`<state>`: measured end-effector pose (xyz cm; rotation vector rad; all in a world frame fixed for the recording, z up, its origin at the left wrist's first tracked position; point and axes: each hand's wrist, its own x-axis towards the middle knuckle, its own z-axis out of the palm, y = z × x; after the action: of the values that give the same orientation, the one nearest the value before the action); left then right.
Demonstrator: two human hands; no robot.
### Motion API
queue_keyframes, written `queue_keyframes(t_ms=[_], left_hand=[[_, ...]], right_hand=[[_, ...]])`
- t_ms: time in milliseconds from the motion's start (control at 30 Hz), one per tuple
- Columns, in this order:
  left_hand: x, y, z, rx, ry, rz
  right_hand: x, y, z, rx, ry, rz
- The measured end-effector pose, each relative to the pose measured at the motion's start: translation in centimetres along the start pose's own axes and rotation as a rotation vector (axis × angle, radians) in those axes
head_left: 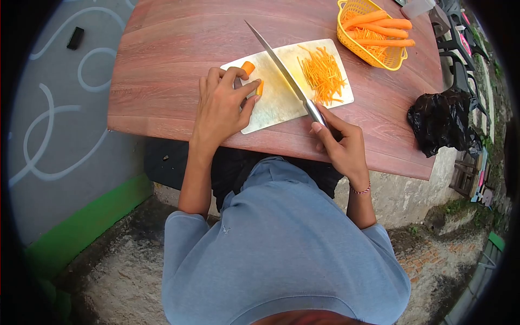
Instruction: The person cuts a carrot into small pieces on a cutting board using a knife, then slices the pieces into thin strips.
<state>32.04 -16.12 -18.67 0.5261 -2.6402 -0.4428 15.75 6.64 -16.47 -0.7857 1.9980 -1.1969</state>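
My right hand [342, 142] is wrapped round the handle of a kitchen knife [281, 67]. Its long blade points up and to the left over a white cutting board [271, 112]. On the board's left side, my left hand [219, 103] pinches a small carrot piece [260, 88] between thumb and fingers. A thicker carrot chunk [248, 67] lies just beyond those fingertips. To the right of the blade, a loose pile of carrot strips [323, 75] rests on the board.
A yellow plastic basket [374, 58] at the table's upper right holds whole carrots [379, 31] and more strips. A black plastic bag [439, 122] is at the right edge of the wooden table [168, 81]. A clear container [417, 7] stands behind the basket.
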Motion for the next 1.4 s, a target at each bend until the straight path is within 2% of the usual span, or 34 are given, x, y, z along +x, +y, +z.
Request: queue_keyframes(t_ms=[200, 333, 700, 933, 1033, 1100, 1233, 1333, 1400], left_hand=[[0.5, -0.1, 1.5, 0.072, 0.148, 0.081], [0.3, 1.1, 3.5, 0.088, 0.187, 0.065], [0.0, 2.6, 5.4, -0.007, 0.285, 0.056], [0.0, 2.6, 4.7, -0.021, 0.239, 0.041], [0.4, 2.2, 4.5, -0.044, 0.207, 0.097], [0.4, 1.8, 4.0, -0.013, 0.093, 0.155], [1.6, 2.1, 3.2, 0.014, 0.055, 0.160], [2.1, 2.6, 3.4, 0.012, 0.083, 0.119], [2.0, 3.1, 3.7, 0.042, 0.077, 0.014]], right_hand=[[-0.3, -0.4, 0.4, 0.019, -0.013, 0.050], [-0.1, -0.4, 0.6, 0.140, -0.013, 0.088], [0.7, -0.1, 1.1, 0.160, -0.023, 0.087], [0.6, -0.1, 1.4, 0.098, -0.023, 0.057], [0.6, -0.3, 1.3, 0.122, 0.006, 0.075], [0.6, -0.2, 1.1, 0.127, 0.022, 0.081], [0.5, -0.1, 0.6, 0.143, 0.045, 0.080], [-0.1, -0.3, 0.4, 0.121, 0.025, 0.116], [-0.6, -0.6, 0.5, 0.130, 0.029, 0.135]])
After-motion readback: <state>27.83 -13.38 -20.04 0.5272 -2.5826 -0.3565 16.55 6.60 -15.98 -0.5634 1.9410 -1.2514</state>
